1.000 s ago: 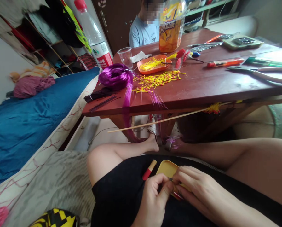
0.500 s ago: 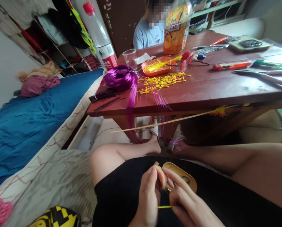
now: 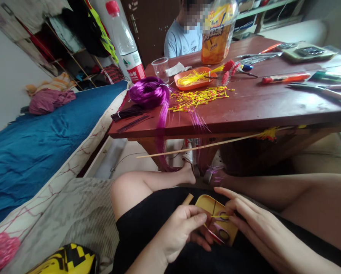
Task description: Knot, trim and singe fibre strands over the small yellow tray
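My left hand [image 3: 184, 228] is over my lap, thumb and index finger pinched together. Facing it, my right hand [image 3: 248, 219] has its fingertips closed near the tray's right side. A short yellow strand [image 3: 219, 217] runs between the two sets of fingertips. Below them, a shallow yellow tray [image 3: 204, 199] rests on my dark clothing. In it lie scissors [image 3: 222, 231] with pinkish-purple handle loops, partly covered by my fingers, and a thin dark stick [image 3: 215, 207]. A slim red and white piece [image 3: 215, 234] shows under my left fingers; its kind is unclear.
On the red-brown table [image 3: 244, 102] lie a purple fibre bundle [image 3: 149, 93], yellow stamen-like strands [image 3: 200, 97], an orange tray [image 3: 184, 87] and pliers [image 3: 320, 89]. Bottles [image 3: 216, 47] stand behind. A thin stick [image 3: 199, 147] juts along the front edge. Another person [image 3: 183, 43] sits opposite.
My hands have moved apart from their cupped position. My left hand has turned palm inward, and the right has shifted up and right, uncovering the tray and scissors. The view has shifted slightly.
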Action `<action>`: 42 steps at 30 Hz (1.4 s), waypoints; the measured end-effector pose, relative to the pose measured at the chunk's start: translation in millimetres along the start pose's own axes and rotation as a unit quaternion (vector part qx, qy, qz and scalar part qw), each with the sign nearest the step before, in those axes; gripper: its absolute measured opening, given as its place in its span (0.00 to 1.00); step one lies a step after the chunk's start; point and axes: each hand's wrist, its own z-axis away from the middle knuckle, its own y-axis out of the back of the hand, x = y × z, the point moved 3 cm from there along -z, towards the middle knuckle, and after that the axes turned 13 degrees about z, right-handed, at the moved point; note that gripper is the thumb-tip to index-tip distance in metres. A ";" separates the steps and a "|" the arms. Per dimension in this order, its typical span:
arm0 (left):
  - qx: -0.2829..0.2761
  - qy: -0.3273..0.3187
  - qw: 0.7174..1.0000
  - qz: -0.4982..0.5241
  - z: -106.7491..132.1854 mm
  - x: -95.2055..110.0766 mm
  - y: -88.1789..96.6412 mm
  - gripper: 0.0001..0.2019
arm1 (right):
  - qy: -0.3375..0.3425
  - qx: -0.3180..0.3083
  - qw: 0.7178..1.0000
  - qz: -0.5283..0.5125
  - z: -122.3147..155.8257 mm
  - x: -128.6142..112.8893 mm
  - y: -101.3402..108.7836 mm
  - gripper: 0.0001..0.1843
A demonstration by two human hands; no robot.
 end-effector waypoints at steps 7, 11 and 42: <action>0.014 0.036 0.999 -0.029 -6.5 -1.5 1.1 0.13 | 0.074 -0.009 0.995 0.067 -2.8 3.2 2.9 0.12; 0.011 0.068 0.998 -0.005 -8.5 -1.4 2.0 0.14 | 0.135 -0.001 0.982 0.135 -8.0 -0.3 8.1 0.13; 0.048 -0.019 0.998 -0.034 -5.4 2.6 -7.7 0.13 | -0.089 -0.039 0.979 -0.179 -7.2 -1.5 -5.1 0.13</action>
